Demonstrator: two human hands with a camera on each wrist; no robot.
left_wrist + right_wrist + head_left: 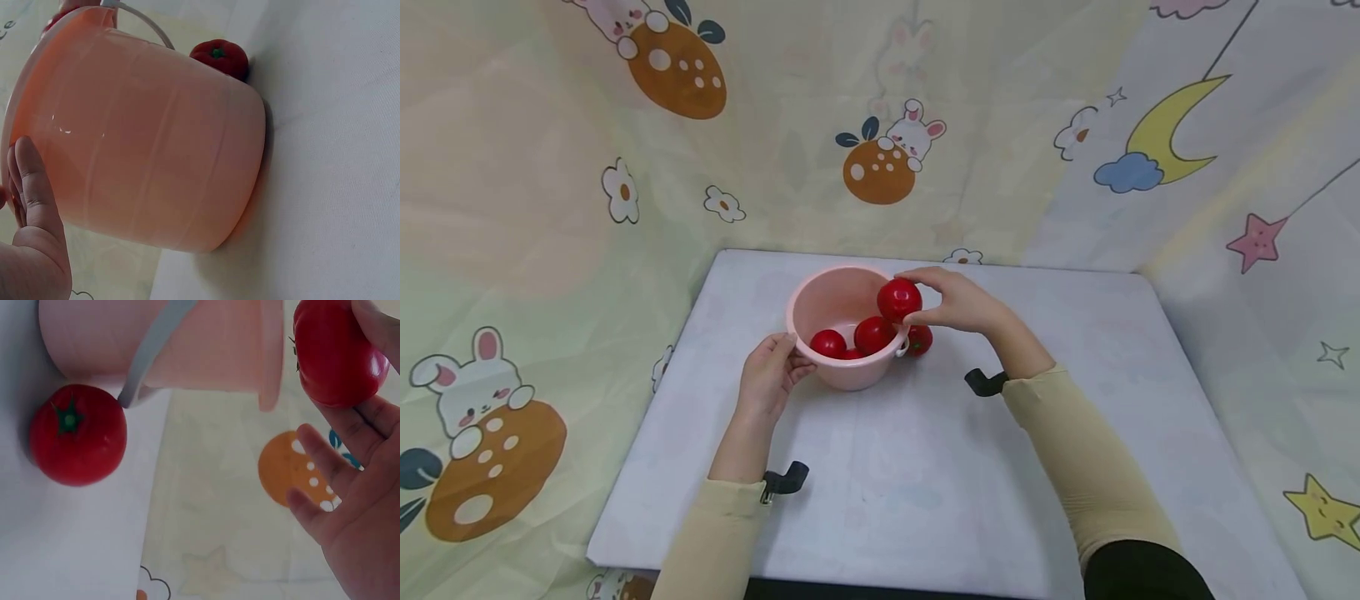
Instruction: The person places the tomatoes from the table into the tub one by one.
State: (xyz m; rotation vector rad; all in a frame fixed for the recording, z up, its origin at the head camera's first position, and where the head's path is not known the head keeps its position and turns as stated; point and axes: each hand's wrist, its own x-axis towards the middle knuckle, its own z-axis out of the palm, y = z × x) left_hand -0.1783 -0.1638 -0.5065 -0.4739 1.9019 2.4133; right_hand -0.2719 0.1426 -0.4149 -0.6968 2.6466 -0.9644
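Observation:
A pink bucket (850, 377) stands upright on the white table, with several red tomatoes inside, among them one tomato (828, 343) near its front wall. My left hand (767, 377) grips the bucket's rim at the front left, its fingers along the outer wall in the left wrist view. Above the right side of the rim, my right hand (958, 302) pinches a tomato (340, 353) between thumb and fingers. Another tomato (78, 435) with a green stem sits on the table against the bucket's right side, beside the grey handle (153, 356).
The white table (880, 483) has its back edge close to a hanging cloth (790, 150) printed with rabbits, stars and a moon. Cloth also rises on the left and right sides. A black strap end (985, 382) sticks out from the right wrist.

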